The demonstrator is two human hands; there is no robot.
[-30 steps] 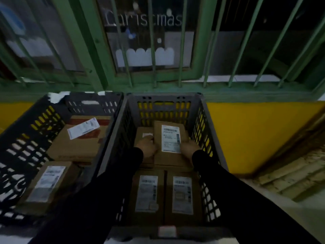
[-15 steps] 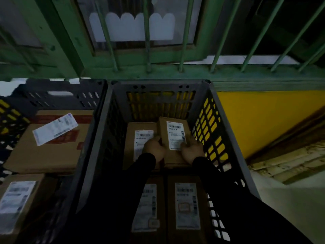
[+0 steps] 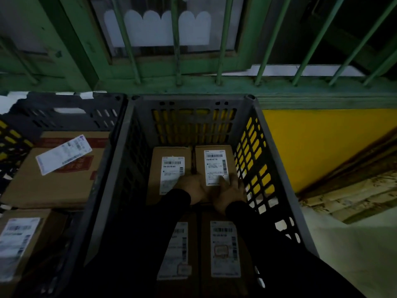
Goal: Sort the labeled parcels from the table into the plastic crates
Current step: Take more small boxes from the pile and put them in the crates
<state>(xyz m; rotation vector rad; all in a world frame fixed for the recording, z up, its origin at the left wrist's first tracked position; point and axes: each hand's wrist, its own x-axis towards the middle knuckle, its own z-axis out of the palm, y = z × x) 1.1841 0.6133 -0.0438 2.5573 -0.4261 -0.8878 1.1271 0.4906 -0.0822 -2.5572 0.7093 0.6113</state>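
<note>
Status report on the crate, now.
Both hands, left hand and right hand, flat on far-right parcel. Parcel down in grey crate beside three others. Nothing in the way.

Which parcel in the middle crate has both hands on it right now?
The far-right parcel, beside the slotted right wall. The left hand and right hand rest on its near end; the other three parcels lie untouched.

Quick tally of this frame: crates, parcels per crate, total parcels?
Crates: 2, the grey crate and the black crate
Parcels in grey crate: 4
Parcels in black crate: 2
Total parcels: 6
</note>
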